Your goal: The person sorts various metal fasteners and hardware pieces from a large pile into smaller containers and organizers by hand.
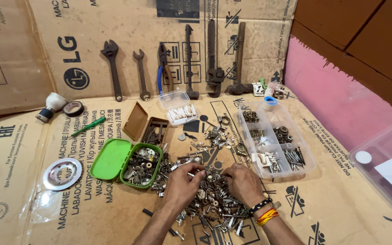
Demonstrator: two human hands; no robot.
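A heap of small metal parts (pixel 212 199), screws, nuts and washers, lies spread on flattened cardboard (pixel 332 199). Both my hands rest on top of this heap with fingers bent down into it. My left hand (pixel 182 179) pinches at small pieces near the open green box (pixel 134 163). My right hand (pixel 242 180), with bright bands on the wrist, touches parts beside the clear divided tray (pixel 275 140). What the fingertips hold is too small to tell.
Rusty wrenches (pixel 113 68), pliers (pixel 164 68) and pipe wrenches (pixel 214 59) lean against the cardboard at the back. A small clear box of white pieces (pixel 180 109), a brown box (pixel 153 129), a green screwdriver (pixel 88 126), tape roll (pixel 73 109), metal ring (pixel 62 173) and a clear container (pixel 386 168) lie around.
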